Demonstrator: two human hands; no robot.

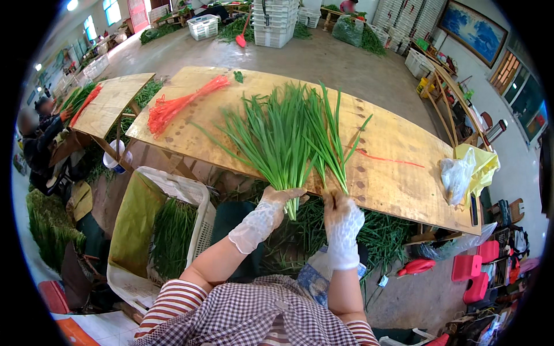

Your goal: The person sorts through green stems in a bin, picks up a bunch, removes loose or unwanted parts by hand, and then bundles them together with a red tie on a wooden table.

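My left hand [277, 200], in a thin white glove, is closed round the pale stem ends of a thick bunch of garlic chives [278, 135]. The leaves fan out away from me across the wooden table [398, 127], and the cut ends stick out below my fingers. Beside it my right hand [341, 214], also gloved, grips a thinner bunch of chives [333, 141] at the near edge of the tabletop. Leaves of the two bunches touch and partly overlap. A single red strand [392, 158] lies on the wood to the right.
A bundle of red plastic ties [182, 106] lies on the table's left part. At its right end are a clear bag and a yellow bag [483, 170], by a dark-handled knife [474, 210]. A white crate of chives [199, 230] stands below left. Loose greens [375, 239] lie under the table.
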